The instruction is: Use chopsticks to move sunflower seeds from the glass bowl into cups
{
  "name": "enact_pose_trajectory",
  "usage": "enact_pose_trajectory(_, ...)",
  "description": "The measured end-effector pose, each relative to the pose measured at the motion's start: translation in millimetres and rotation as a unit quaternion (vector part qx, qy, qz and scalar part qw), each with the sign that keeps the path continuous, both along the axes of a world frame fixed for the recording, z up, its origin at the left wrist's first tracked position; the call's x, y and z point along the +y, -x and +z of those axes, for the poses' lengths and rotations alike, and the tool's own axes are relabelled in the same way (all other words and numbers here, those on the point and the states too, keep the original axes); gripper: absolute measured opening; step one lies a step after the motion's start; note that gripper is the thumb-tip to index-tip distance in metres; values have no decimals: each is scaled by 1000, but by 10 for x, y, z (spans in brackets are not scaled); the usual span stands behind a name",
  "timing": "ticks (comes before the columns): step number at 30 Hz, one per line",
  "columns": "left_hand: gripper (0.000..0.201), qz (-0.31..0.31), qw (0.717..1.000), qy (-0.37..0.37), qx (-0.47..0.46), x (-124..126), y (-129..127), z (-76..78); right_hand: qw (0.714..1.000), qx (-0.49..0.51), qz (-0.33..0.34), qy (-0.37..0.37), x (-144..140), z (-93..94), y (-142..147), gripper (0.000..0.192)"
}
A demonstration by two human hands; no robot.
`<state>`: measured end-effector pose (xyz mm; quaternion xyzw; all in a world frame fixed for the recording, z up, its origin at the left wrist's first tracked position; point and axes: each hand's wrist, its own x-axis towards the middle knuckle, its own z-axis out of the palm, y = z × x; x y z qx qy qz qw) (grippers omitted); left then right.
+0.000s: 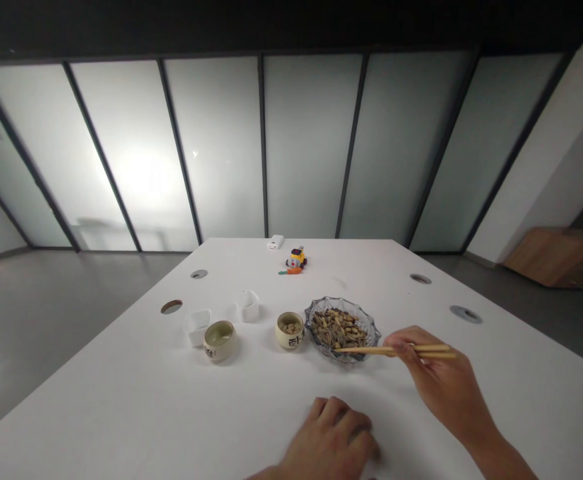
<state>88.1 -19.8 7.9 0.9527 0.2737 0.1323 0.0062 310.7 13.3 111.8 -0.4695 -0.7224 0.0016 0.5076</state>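
Wooden chopsticks (394,349) lie level, tips over glass seed dish (342,329).

On the tabletop (121,400), a dish (342,329) of seeds sits right of two cups (290,330) (219,341). Two small tubs (197,326) (248,305) lie behind the left cup. A toy (296,259) and box (275,242) stand at the far edge.

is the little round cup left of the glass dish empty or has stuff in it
Not empty. The cup stands upright beside the glass dish, with a few pale pieces showing inside its rim.
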Motion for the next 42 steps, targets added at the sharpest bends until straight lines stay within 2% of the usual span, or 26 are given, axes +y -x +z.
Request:
enact_pose_trajectory(4, 38, 0, 1000, 15, 1, -8, -5, 13, 999, -6, 25, 23, 51, -79, -8, 39)
enact_pose_trajectory(14, 38, -2, 1000, 0, -3, -16, -13, -20, 998, 9, 28, -61, 28, -54, 54, 27)
enact_pose_trajectory(25, 39, 5, 1000, 9, 6, -9, -19, -19, 996, 54, 6, -77, 2, -145, 101, 24)
enact_pose_trajectory(34, 41, 2, 1000, -25, -4, 3, -19, -91, 991, 80, 28, -108, -52, -230, 275, 19)
enact_pose_trajectory(42, 46, 19, 999, -49, 5, 1, -63, -199, 978, 79, 116, -151, -51, -349, 714, 14)
